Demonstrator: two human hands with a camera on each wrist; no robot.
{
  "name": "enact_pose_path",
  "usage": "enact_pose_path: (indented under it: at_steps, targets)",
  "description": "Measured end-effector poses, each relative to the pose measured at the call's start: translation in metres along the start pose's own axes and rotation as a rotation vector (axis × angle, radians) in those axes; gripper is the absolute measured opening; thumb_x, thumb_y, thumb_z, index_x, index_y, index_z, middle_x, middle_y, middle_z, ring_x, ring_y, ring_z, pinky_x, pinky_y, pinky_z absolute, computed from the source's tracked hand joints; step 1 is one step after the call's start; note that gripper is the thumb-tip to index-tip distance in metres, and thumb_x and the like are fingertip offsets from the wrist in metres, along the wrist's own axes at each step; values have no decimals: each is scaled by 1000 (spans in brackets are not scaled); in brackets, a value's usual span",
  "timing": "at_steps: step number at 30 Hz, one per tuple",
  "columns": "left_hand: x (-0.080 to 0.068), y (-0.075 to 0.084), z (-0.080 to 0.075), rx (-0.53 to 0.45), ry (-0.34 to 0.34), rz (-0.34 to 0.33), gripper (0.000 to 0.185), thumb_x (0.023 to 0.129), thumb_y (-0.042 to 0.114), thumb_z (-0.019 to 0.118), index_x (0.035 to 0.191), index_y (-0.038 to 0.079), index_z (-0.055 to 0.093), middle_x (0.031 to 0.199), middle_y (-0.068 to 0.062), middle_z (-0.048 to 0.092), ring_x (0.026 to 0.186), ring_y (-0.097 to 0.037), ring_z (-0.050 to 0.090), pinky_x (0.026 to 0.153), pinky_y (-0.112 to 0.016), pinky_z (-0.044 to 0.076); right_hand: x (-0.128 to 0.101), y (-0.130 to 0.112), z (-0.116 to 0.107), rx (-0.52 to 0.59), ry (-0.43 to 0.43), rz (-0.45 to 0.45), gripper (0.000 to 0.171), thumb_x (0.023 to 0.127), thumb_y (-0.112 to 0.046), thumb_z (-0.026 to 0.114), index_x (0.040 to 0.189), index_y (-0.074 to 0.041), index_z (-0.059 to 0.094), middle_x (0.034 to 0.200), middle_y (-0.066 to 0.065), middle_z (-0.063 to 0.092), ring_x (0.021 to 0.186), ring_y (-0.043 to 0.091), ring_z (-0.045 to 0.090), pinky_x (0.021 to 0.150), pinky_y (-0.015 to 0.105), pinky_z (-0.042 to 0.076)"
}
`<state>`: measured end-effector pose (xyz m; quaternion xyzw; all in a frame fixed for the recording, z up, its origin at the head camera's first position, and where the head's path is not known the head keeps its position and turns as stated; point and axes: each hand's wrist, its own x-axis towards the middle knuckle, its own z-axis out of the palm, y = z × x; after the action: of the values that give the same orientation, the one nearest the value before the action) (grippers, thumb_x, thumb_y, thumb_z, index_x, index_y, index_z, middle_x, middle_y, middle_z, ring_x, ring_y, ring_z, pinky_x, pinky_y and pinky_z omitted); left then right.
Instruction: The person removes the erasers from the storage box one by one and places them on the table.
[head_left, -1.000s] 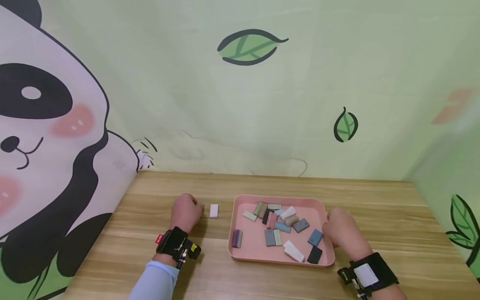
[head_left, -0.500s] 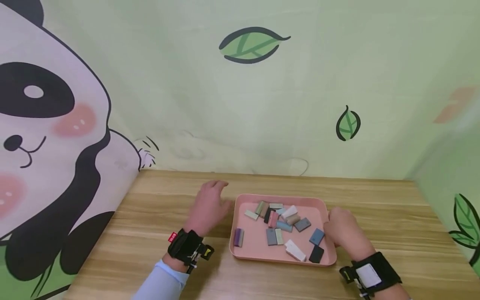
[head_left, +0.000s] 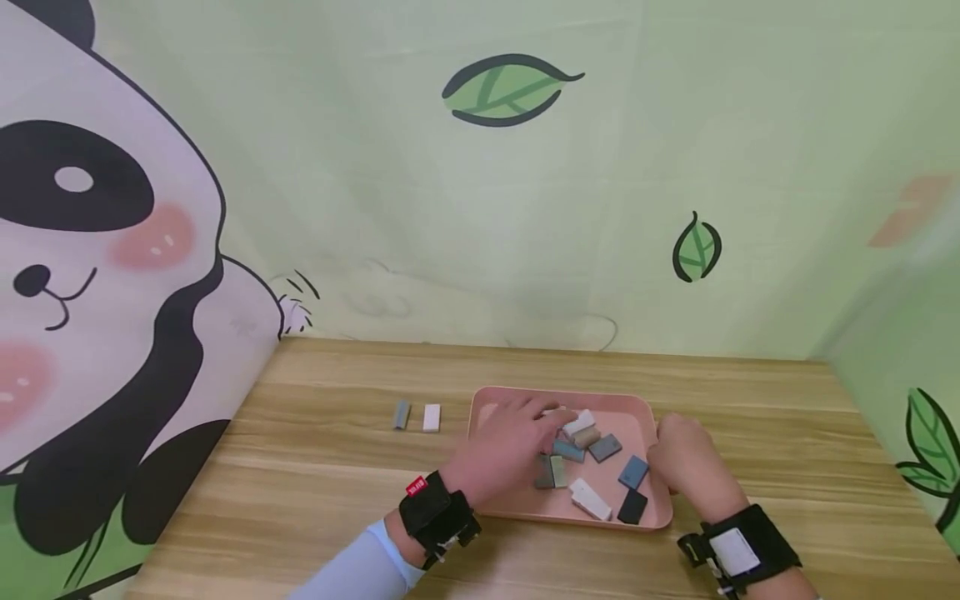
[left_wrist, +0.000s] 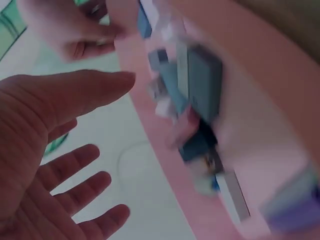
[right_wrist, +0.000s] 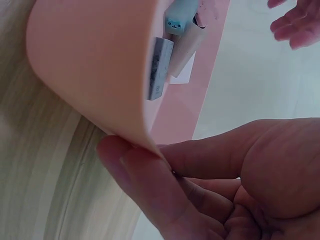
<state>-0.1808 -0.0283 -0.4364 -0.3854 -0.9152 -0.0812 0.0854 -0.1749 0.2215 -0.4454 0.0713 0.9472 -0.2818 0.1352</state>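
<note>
A pink tray [head_left: 626, 417] holds several small rectangular blocks in white, blue, grey, black and other colours. Over its left half reaches my left hand [head_left: 502, 454], covering some of the blocks. In the left wrist view the thumb and fingers are spread apart with nothing between them, and a grey block [left_wrist: 205, 82] and a blurred purple block [left_wrist: 295, 205] lie in the tray beyond. My right hand [head_left: 678, 454] pinches the tray's right wall between thumb and fingers, plain in the right wrist view. One blue block [right_wrist: 181, 16] there bears a small printed face.
On the wooden table [head_left: 322, 467], left of the tray, a grey-blue block [head_left: 401, 415] and a white block [head_left: 431, 417] lie side by side, slightly apart. Behind the table stands a pale green backdrop [head_left: 375, 167] with a panda and leaves.
My left hand has moved from beside the white block rightward to over the tray, its fingers opening out. The grey-blue block now shows where that hand was. My right hand stays on the tray.
</note>
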Motion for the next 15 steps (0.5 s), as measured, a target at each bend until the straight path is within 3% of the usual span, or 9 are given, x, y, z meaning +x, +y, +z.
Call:
enact_pose_path:
  at_steps: [5, 9, 12, 15]
  targets:
    - [8, 20, 8, 46, -99, 91, 61, 82, 30, 70, 137, 32, 44, 137, 3, 49, 129, -21, 42, 103, -52, 38, 1, 1, -1, -6, 6, -11, 14, 86, -1, 47, 85, 5, 59, 65, 12, 54, 50, 18, 56, 42, 23, 43]
    - [14, 32, 17, 34, -159, 132, 53, 79, 47, 68, 128, 34, 54, 138, 7, 49, 129, -20, 44, 100, -52, 40, -1, 1, -1, -8, 10, -11, 14, 85, -1, 47, 85, 5, 59, 65, 12, 54, 50, 18, 55, 43, 23, 43]
    - [17, 38, 20, -24, -200, 144, 42, 79, 47, 68, 118, 33, 63, 126, 11, 58, 125, -18, 47, 100, -54, 40, -1, 1, -1, -2, 8, -3, 14, 85, -1, 47, 87, 6, 59, 66, 12, 54, 51, 18, 56, 43, 23, 43]
    - [20, 43, 22, -48, -236, 154, 30, 79, 35, 72, 109, 33, 67, 112, 18, 64, 119, -11, 49, 99, -59, 37, 0, 0, -1, 5, 10, 2, 14, 85, -1, 47, 86, 5, 59, 67, 12, 55, 52, 18, 56, 43, 22, 43]
